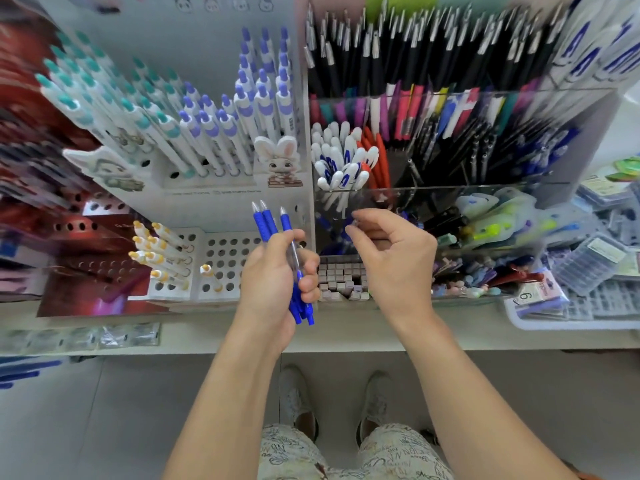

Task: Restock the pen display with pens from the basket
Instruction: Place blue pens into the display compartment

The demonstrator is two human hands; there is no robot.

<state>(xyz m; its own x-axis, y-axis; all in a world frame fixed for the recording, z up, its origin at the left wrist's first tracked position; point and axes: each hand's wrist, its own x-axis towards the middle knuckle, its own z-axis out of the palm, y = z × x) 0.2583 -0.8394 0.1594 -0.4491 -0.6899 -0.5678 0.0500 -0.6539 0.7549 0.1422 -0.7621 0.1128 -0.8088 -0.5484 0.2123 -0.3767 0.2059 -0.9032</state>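
Fingers (306,271) of my left hand (273,282) curled round a bundle of blue pens (277,226), three of them, tips up and blue caps down past the heel of the palm. Bundle held just in front of the clear acrylic pen display (450,202), to its left edge. Right hand (394,251) raised against the front wall of that display, thumb and forefinger (356,216) drawn close together at the tips; whether they pinch anything, I cannot tell, motion blur there. Other right fingers loosely curled.

Inside the display: white-capped pens (341,161) and red pens (377,157) in the near-left compartment, black pens with silver tips (415,57) in the back row. Left of the display, a white perforated pen stand (221,258) with yellow-topped pens (156,251); above it, rows of teal-topped and purple-topped pens and a rabbit figure card (278,161). Below the display, my two shoes (298,400) on the grey floor.
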